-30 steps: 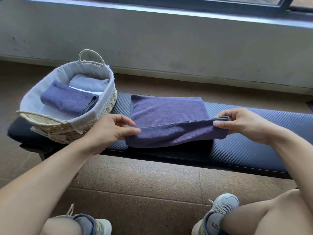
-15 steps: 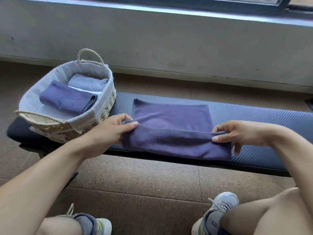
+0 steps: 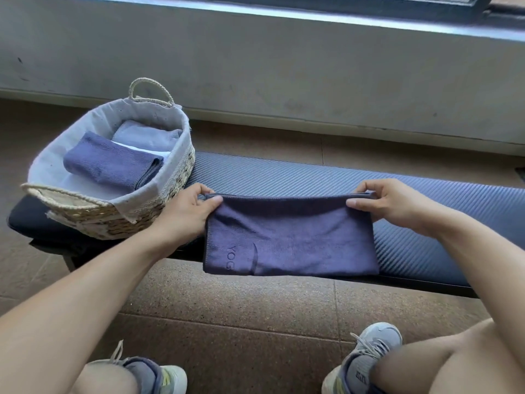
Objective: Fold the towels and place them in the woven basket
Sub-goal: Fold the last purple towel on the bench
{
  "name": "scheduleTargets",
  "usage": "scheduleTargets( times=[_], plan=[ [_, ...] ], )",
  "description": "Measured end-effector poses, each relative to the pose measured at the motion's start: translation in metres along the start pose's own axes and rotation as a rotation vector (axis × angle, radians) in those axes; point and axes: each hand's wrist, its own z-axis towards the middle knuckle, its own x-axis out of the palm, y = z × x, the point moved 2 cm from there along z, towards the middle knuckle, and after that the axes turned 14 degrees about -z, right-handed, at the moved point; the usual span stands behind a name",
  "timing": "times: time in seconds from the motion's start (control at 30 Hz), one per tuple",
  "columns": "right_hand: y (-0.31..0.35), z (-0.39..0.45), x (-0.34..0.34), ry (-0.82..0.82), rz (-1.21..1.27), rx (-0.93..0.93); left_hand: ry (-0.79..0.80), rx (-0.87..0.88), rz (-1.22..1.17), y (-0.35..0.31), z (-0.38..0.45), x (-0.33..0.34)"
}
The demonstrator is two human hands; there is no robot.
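A dark purple towel (image 3: 289, 237), folded, hangs in front of the bench's near edge with embossed lettering at its lower left. My left hand (image 3: 187, 211) pinches its upper left corner and my right hand (image 3: 389, 203) pinches its upper right corner, so the top edge is stretched level between them. The woven basket (image 3: 173, 180) with a grey cloth liner stands on the left end of the bench. Inside it lie a folded dark purple towel (image 3: 110, 162) and a lighter lilac towel (image 3: 145, 135) behind it.
The long dark padded bench (image 3: 312, 180) runs left to right, with a low grey wall (image 3: 284, 66) and window ledge behind it. Brown tiled floor lies below, where my two shoes (image 3: 366, 356) and bare knees show at the bottom.
Both hands lifted the towel off the bench top and drew it toward me; it now hangs over the near edge instead of lying half folded on the pad.
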Motion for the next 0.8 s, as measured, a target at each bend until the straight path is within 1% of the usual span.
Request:
scheduleTargets(
  times=[0.1, 0.27, 0.37, 0.63, 0.73, 0.8],
  plan=[
    [-0.004, 0.014, 0.006, -0.039, -0.049, 0.015, -0.032, 0.032, 0.016, 0.007, 0.012, -0.001],
    [-0.011, 0.031, 0.017, -0.137, -0.115, 0.08, -0.168, 0.126, 0.215, 0.007, 0.019, 0.008],
    [-0.014, 0.036, 0.018, -0.169, -0.14, 0.105, -0.234, 0.118, 0.227, 0.012, 0.026, 0.008],
    [-0.016, 0.039, 0.019, -0.216, -0.237, 0.152, -0.293, 0.11, 0.329, 0.012, 0.037, 0.009],
    [-0.016, 0.037, 0.019, -0.217, -0.284, 0.176, -0.281, 0.113, 0.52, 0.009, 0.037, 0.009],
    [-0.015, 0.035, 0.018, -0.198, -0.271, 0.202, -0.262, 0.108, 0.621, 0.007, 0.039, 0.007]
  ],
)
